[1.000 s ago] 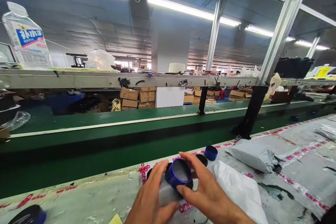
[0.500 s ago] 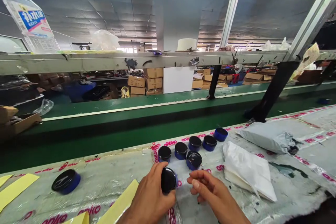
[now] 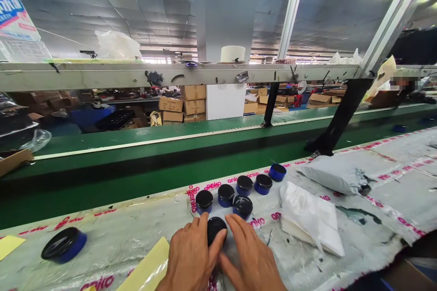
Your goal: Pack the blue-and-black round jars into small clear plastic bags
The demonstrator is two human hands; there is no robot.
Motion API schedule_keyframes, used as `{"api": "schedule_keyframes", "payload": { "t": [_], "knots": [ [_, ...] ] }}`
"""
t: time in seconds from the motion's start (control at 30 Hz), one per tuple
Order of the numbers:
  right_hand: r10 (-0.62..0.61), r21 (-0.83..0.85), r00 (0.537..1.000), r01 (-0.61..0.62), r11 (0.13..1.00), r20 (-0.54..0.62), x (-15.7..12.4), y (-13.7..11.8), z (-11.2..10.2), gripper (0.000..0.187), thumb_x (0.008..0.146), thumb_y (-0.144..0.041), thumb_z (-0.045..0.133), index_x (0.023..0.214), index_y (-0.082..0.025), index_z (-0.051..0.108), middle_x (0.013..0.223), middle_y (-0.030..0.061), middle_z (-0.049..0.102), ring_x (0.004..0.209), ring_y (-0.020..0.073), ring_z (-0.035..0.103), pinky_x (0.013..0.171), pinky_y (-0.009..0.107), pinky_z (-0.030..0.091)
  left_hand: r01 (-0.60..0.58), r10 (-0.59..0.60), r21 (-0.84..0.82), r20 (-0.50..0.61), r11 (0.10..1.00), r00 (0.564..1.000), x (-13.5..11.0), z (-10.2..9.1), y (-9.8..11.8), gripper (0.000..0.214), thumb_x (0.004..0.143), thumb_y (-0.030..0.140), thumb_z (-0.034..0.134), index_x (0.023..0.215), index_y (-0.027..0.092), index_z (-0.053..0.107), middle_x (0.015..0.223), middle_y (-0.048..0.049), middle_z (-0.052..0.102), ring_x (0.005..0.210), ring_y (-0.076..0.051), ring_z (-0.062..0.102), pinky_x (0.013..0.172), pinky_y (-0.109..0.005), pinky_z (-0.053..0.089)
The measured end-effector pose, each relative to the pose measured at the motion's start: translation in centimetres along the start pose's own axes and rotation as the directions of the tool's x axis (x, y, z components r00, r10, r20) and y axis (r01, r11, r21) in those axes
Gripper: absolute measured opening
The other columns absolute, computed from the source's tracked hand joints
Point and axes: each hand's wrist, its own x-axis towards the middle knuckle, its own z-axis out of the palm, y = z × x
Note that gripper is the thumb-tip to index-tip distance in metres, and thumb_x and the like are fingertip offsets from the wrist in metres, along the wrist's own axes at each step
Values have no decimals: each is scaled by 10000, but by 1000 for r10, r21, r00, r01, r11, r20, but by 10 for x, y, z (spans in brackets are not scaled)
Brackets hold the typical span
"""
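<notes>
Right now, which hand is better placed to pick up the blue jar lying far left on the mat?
Left, probably. The left hand sits on that side of the black-lidded jar, closer to the far-left blue jar, with only a yellow strip between. The right hand would have to cross over.

Blue jars (image 3: 226,195) with black lids stand mostly upright.

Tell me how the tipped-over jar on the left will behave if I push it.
The tipped jar will probably roll, or at least pivot, when pushed, since it rests on its round edge. Its glossy black lid may feel a little slippery in the fingers. The printed sheet beneath it looks smooth, so the jar may slide easily.
</notes>
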Motion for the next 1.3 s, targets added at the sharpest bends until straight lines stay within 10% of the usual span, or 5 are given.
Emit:
{"api": "schedule_keyframes", "payload": {
  "t": [0.2,0.63,0.93,1.13,1.3],
  "knots": [
    [-77,93,989,66,993,125,14,-4,4,610,784,-97,539,1384,-211,533,1389,128,618,1220,300,629,983,477,573,-159,180,-214,83,964,980,-11,4,-22,619,914,223,508,1519,260,386,1567,-104,420,1375,-270,495,1095,-415,478],
    [214,-241,977,-205,949,14,46,41,-28,444,855,-199,626,1295,-166,576,1276,167,611,1142,330,627,902,468,577,-52,58,61,-105,997,993,0,31,7,372,961,204,549,1332,235,557,1146,-90,634,975,-265,693,750,-370,594],
    [173,-284,978,-200,938,-117,24,54,-50,457,953,-504,478,1300,-219,567,1328,164,607,1100,396,645,771,525,579,-36,34,-9,-114,999,993,-7,34,23,513,827,317,780,1284,172,598,1135,-115,679,987,-338,670,896,-542,560],
    [-90,53,989,97,994,-116,13,-3,-35,293,969,-438,527,1215,-307,619,1145,85,730,1004,308,715,783,425,604,-114,122,44,-369,992,921,-68,17,-60,353,933,359,619,1259,226,600,1264,-112,670,1148,-319,640,970,-483,545],
    [-339,262,936,305,916,95,12,-59,24,290,955,-337,580,1240,-306,624,1142,64,744,996,268,731,785,357,617,219,-199,-21,-507,976,839,-153,-10,-153,366,964,367,548,1315,261,535,1386,-95,591,1297,-289,551,1073,-464,489]
  ]
}}
